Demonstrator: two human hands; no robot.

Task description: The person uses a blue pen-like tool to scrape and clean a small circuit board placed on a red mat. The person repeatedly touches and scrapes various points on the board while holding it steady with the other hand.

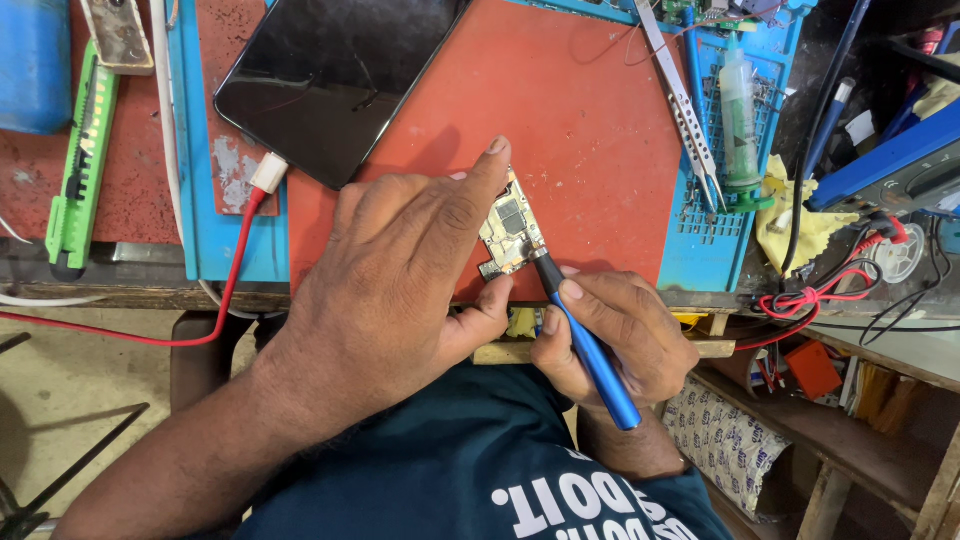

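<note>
A small circuit board (510, 232) with metal shields lies near the front edge of the red work mat (590, 130). My left hand (400, 270) rests on it, index finger stretched along the board's far side and thumb at its near edge, pinning it down. My right hand (615, 335) grips a blue screwdriver (590, 350) like a pen, its black tip touching the board's lower right corner.
A dark phone (330, 75) lies screen up at the mat's back left, plugged into a red cable (225, 290). Tweezers (685, 110) and a flux syringe (740, 110) sit on the blue tray at right. A green tool (75, 170) lies at left. Tangled wires crowd the right.
</note>
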